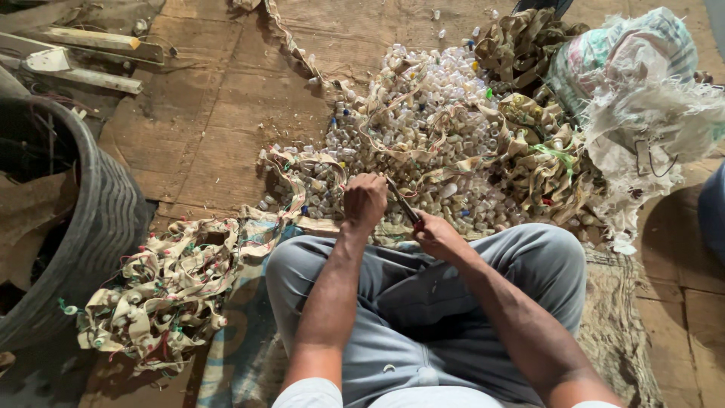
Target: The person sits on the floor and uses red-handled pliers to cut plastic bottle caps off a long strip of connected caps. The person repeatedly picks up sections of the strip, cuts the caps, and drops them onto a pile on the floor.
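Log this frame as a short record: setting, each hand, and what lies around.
setting: person seated on cardboard floor
left hand: grips a strap at the pile's edge
right hand: holds a dark tool
front: pile of small white caps tangled with tan straps
left: strap bundle, black tub
right: torn sack

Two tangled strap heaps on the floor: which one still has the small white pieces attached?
The heap at lower left, beside the black tub. The bundle at upper right looks like bare tan strap.
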